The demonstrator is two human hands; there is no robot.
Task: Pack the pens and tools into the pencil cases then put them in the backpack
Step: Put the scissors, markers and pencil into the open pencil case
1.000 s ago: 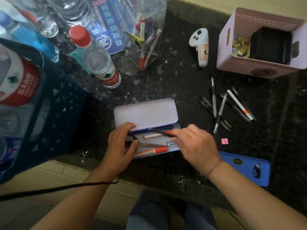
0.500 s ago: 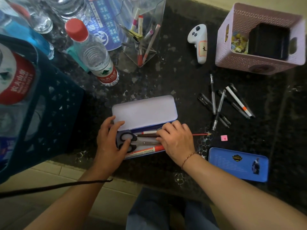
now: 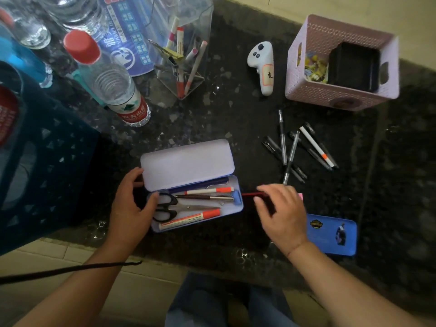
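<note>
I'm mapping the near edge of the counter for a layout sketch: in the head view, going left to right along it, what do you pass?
Dark blue crate → left hand → open pencil case → right hand → blue tin lid.

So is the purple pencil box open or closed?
Open. The purple pencil box has its lid tipped back, so the scissors and pens inside show.

Both forearms are bare to the frame's edge, with no sleeves showing. The left hand [image 3: 132, 204] and right hand [image 3: 282, 215] wear no rings or gloves. At six o'clock, blue denim jeans [image 3: 226, 303] cover the legs.
</note>
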